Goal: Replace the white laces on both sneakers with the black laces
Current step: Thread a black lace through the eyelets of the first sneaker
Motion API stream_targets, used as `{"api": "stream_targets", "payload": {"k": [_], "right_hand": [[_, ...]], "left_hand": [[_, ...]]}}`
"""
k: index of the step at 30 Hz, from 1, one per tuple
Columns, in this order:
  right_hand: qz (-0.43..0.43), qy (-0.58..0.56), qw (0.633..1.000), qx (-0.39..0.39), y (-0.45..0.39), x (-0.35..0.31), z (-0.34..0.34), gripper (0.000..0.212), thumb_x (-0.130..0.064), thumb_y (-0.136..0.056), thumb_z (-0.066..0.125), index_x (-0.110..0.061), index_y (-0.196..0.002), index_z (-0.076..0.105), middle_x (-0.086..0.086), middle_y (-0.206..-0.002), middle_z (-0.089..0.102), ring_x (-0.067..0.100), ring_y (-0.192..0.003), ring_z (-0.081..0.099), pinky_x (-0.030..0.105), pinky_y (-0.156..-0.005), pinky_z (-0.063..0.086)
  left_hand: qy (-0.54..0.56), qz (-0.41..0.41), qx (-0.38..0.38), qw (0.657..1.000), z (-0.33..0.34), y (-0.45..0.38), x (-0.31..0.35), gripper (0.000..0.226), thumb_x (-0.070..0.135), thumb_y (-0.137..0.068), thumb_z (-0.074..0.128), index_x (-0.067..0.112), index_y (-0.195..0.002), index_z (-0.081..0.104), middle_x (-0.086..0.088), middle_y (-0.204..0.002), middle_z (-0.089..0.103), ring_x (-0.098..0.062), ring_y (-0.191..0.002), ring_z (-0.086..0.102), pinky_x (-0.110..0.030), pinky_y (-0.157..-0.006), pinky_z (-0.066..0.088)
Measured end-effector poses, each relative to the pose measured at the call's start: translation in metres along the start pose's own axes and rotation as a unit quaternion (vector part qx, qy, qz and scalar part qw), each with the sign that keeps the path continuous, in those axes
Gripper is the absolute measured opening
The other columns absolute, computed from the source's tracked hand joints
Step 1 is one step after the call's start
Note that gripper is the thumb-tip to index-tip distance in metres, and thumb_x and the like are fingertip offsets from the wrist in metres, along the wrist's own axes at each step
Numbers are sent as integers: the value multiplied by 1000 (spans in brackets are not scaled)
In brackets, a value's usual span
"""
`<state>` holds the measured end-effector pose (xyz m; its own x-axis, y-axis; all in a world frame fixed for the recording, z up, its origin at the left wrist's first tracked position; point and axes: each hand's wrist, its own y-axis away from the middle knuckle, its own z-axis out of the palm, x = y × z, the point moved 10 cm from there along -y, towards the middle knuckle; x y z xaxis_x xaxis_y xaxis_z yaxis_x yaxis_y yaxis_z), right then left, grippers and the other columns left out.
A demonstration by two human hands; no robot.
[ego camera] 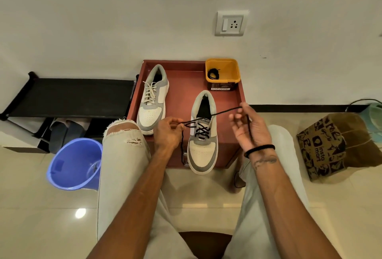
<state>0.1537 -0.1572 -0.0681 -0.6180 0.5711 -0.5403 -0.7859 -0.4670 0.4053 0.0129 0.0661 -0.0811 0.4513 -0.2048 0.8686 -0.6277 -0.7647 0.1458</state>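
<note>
Two grey-and-white sneakers lie on a red-brown low table (182, 85). The near sneaker (202, 147) carries a black lace (203, 131) crossed through its lower eyelets. My left hand (167, 134) pinches one end of that lace beside the shoe, and the tail hangs down below my fingers. My right hand (246, 128) holds the other end, which runs taut from the shoe up to my fingertips and down across my palm. The far sneaker (153, 97) keeps its white laces (149, 91). A coiled second black lace (213, 73) lies in a yellow tub (224, 72).
A blue plastic bucket (74, 163) stands on the floor at the left, by a black shoe rack (68, 97). A printed paper bag (330, 145) sits at the right. My knees in light trousers flank the table's front edge.
</note>
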Motion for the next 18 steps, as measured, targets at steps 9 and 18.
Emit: {"api": "stream_targets", "payload": {"k": [9, 18], "right_hand": [[39, 194, 980, -23, 3, 23, 7, 20, -10, -89, 72, -3, -107, 71, 7, -82, 70, 9, -57, 58, 25, -58, 60], [16, 262, 965, 2, -2, 21, -4, 21, -4, -90, 73, 2, -110, 70, 11, -84, 73, 13, -62, 57, 30, -62, 60]], "left_hand": [[-92, 239, -3, 967, 11, 20, 57, 33, 18, -101, 62, 21, -133, 66, 1, -124, 66, -17, -117, 55, -31, -96, 51], [-50, 149, 3, 988, 0, 15, 50, 21, 26, -99, 68, 13, -115, 74, 5, -97, 74, -1, -81, 65, -26, -81, 60]]}}
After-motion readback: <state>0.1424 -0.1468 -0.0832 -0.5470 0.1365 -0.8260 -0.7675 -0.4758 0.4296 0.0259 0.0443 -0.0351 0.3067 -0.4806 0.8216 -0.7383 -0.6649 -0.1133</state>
